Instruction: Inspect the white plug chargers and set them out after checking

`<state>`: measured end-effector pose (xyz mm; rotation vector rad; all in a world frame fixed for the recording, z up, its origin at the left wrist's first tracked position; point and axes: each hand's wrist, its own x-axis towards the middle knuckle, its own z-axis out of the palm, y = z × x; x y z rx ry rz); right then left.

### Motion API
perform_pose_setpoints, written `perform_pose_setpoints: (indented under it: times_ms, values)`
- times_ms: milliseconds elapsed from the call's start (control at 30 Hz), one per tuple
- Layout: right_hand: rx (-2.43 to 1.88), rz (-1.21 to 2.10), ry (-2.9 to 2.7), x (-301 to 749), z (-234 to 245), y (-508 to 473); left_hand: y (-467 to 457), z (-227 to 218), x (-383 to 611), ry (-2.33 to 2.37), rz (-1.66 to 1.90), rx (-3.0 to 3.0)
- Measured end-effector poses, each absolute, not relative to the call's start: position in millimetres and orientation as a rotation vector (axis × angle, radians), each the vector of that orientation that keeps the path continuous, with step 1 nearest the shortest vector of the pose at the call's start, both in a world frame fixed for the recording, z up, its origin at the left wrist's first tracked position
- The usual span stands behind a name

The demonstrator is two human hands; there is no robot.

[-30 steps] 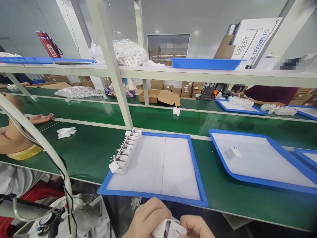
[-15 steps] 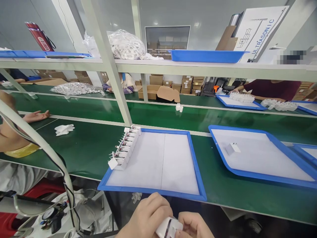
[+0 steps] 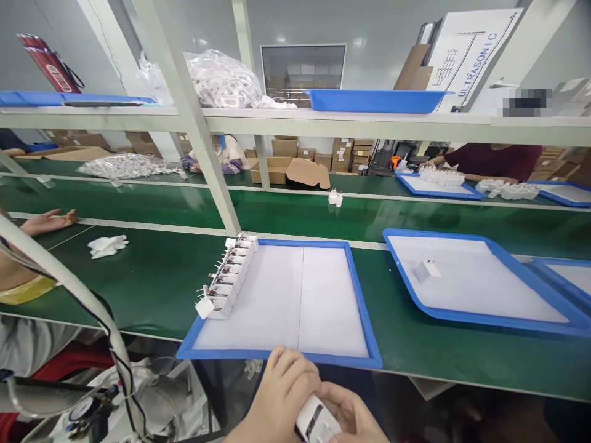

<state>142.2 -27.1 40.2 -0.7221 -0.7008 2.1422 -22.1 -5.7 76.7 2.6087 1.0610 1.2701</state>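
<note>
At the bottom edge, below the table's front, my left hand point(image 3: 277, 400) and my right hand point(image 3: 353, 415) are both closed around one small white charger housing point(image 3: 316, 423) with an open dark end. Just above them lies a blue-rimmed tray point(image 3: 221, 354) with a white liner. A row of several white charger housings point(image 3: 226, 277) stands along the tray's left rim, prongs and wires pointing left.
A second blue tray point(image 3: 480, 320) with one white part point(image 3: 427, 269) sits to the right. A green conveyor belt point(image 3: 323, 218) carries a white pair of parts point(image 3: 335, 198). A neighbour's hand point(image 3: 48, 220) rests at left near a crumpled white cloth point(image 3: 107, 245). A shelf post point(image 3: 203, 147) rises at centre-left.
My hands rose slightly into view and turned the housing; the left hand's fingers now lie over its top. The view drifted right and down a little.
</note>
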Motion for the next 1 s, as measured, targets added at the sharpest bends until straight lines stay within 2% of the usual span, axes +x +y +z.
perform_pose_setpoints:
  times_ms: [100, 300, 500, 633, 700, 800, 867, 900, 1000]
  values:
    - [-0.666, 2.107, -0.666, 134, 32, -24, -6, 70, -21, 1.188, 1.277, 2.569]
    - [-0.646, 2.078, -0.637, 123, 34, -25, -13, 52, -22, 1.105, 1.230, 2.422]
    - [-0.736, 2.067, -0.591, 127, 42, -27, -10, 57, -18, 1.012, 1.208, 2.380]
    - [-0.899, 1.922, -0.726, 136, 42, -16, 0, 48, -12, 1.074, 1.077, 2.239]
    - [-1.007, 1.739, -0.877, 153, 41, -3, 7, 42, -19, 1.150, 1.070, 2.257]
    - [-1.413, 1.166, -1.116, 208, 44, 27, 22, 45, -53, 1.614, 1.140, 2.221]
    - [-1.739, 0.796, -1.109, 261, 53, 52, 35, 53, -90, 2.043, 1.447, 1.998]
    - [-1.849, 0.701, -1.062, 288, 58, 66, 41, 57, -110, 2.275, 1.544, 1.821]
    - [-2.128, 0.514, -0.952, 360, 70, 107, 61, 59, -168, 2.677, 1.426, 1.463]
